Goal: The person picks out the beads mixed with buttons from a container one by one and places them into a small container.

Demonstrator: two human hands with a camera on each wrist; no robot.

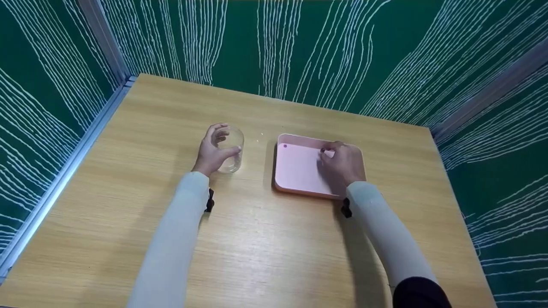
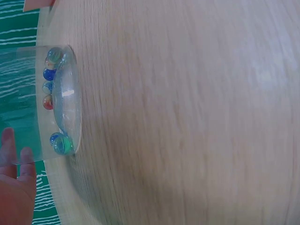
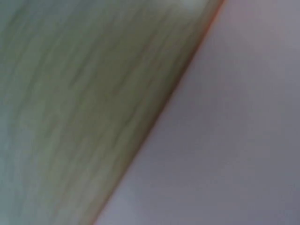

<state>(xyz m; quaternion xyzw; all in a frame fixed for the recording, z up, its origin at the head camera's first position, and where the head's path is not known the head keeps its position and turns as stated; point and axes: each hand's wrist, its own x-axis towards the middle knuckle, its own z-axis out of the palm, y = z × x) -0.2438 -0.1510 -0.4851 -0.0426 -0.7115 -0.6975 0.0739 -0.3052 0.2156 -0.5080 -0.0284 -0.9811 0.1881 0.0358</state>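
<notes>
My left hand (image 1: 212, 152) holds a clear cylindrical glass (image 1: 233, 161), thumb on the near side and fingers round the far side. The glass stands upright on the table, left of a shallow pink tray (image 1: 295, 171). Several coloured marbles (image 2: 49, 75) lie round its raised bottom in the left wrist view, among them blue, red and green ones. Over the right half of the tray, my right hand (image 1: 343, 162) pinches a small dark marble (image 1: 323, 150) between thumb and fingertips. The right wrist view is blurred and shows only the tray's edge.
A small purple round spot (image 1: 285, 146) shows in the tray's far left corner. Tiny pale specks (image 1: 260, 137) lie between glass and tray. The wooden table (image 1: 257, 239) meets green walls (image 1: 239, 47) with white wavy lines at its back and sides.
</notes>
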